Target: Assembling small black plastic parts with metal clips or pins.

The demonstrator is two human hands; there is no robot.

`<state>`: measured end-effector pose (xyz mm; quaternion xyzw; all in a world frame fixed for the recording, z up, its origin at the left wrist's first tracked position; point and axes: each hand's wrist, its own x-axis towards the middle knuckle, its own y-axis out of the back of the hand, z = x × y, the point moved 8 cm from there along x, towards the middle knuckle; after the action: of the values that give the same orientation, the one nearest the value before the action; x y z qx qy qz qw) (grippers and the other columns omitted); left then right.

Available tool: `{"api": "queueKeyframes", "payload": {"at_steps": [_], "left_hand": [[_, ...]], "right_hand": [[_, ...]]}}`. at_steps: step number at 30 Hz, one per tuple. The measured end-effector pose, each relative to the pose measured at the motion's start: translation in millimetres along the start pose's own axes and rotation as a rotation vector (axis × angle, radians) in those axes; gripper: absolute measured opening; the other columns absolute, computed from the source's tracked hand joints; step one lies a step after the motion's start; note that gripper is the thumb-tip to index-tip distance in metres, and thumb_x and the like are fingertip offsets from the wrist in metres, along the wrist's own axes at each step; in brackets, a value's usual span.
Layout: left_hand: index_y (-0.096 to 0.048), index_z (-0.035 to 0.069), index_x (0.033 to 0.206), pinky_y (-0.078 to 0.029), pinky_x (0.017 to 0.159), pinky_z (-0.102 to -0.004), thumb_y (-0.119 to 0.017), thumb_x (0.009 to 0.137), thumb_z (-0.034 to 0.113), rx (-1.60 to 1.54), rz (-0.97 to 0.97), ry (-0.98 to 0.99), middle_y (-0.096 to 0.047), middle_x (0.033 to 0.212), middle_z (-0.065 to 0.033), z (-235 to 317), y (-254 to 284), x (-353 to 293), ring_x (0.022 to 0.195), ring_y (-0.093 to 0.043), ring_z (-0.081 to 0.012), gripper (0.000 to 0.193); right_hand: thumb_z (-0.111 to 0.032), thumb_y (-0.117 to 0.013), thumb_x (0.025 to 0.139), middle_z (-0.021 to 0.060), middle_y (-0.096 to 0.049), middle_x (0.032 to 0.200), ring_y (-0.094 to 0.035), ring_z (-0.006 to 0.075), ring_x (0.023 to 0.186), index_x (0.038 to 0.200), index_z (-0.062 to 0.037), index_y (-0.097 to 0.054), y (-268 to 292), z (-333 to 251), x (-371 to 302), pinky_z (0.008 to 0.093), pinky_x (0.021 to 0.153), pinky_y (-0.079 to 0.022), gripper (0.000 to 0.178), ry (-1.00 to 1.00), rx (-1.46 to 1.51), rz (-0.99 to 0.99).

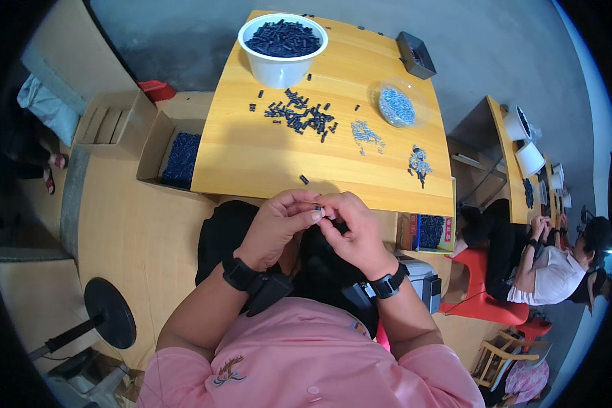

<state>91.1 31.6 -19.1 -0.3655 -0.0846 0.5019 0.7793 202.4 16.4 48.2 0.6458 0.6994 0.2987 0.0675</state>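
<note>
In front of the table's near edge, my left hand (277, 231) and my right hand (355, 234) meet with fingertips pinched together. Between them is a small black part (318, 209), mostly covered by the fingers, so its exact kind is unclear. Just beyond, a single black cylindrical piece (304, 179) lies on the wooden table (251, 170). Farther in is a loose pile of similar black pieces (299, 117). To its right are a scatter of small silvery metal parts (366, 133) and a small heap of mixed silver and black pieces (420, 163).
A white bucket (279, 71) full of black pieces stands at the far left of the table. A clear bag (396, 107) of silvery parts and a dark tray (415, 56) sit at right. Cardboard boxes (158, 146) flank the table. A person (551, 272) works at another table.
</note>
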Motion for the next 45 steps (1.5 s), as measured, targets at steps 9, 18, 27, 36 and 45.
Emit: {"api": "queueKeyframes", "payload": {"at_steps": [9, 18, 27, 36, 45], "left_hand": [[-0.064, 0.004, 0.103, -0.047, 0.072, -0.0201, -0.066, 0.085, 0.011, 0.114, 0.101, 0.162, -0.066, 0.094, -0.0018, -17, 10, -1, 0.080, -0.060, -0.0073, 0.020], [-0.068, 0.001, 0.095, -0.046, 0.066, -0.0194, -0.067, 0.085, 0.018, 0.224, 0.160, 0.173, -0.066, 0.083, -0.0028, -17, 23, 1, 0.070, -0.057, -0.0071, 0.019], [-0.065, 0.001, 0.095, -0.049, 0.066, -0.0207, -0.061, 0.090, 0.017, 0.399, 0.181, 0.060, -0.066, 0.083, -0.0048, 4, 33, 22, 0.072, -0.062, -0.0094, 0.018], [-0.063, -0.003, 0.096, -0.052, 0.066, -0.0218, -0.063, 0.088, 0.014, 0.494, 0.187, 0.025, -0.064, 0.081, -0.0056, 5, 37, 37, 0.069, -0.062, -0.0106, 0.019], [-0.063, -0.002, 0.096, -0.053, 0.064, -0.0223, -0.064, 0.087, 0.015, 0.472, 0.215, 0.022, -0.064, 0.081, -0.0048, 6, 42, 46, 0.070, -0.062, -0.0100, 0.019]], "right_hand": [[0.001, -0.068, 0.069, 0.0126, -0.057, 0.085, -0.057, 0.0296, 0.080, 0.093, -0.0020, -0.060, 2, -4, -3, 0.0350, 0.071, -0.048, 0.025, 0.146, -0.168, -0.005], [-0.003, -0.064, 0.072, 0.0157, -0.058, 0.085, -0.056, 0.0342, 0.083, 0.092, -0.0003, -0.060, 4, 8, 3, 0.0392, 0.073, -0.047, 0.020, 0.061, -0.100, 0.014], [-0.008, -0.065, 0.074, 0.0180, -0.061, 0.072, -0.060, 0.0300, 0.064, 0.078, 0.0013, -0.065, 87, 116, 29, 0.0349, 0.062, -0.049, 0.010, -0.276, -0.360, 0.243], [-0.007, -0.063, 0.074, 0.0180, -0.061, 0.072, -0.060, 0.0317, 0.066, 0.075, 0.0010, -0.064, 69, 122, 56, 0.0366, 0.063, -0.049, 0.008, -0.246, -0.415, 0.243], [-0.007, -0.062, 0.075, 0.0205, -0.062, 0.074, -0.061, 0.0352, 0.069, 0.074, 0.0014, -0.065, 78, 119, 58, 0.0386, 0.064, -0.050, 0.009, -0.271, -0.415, 0.248]]}}
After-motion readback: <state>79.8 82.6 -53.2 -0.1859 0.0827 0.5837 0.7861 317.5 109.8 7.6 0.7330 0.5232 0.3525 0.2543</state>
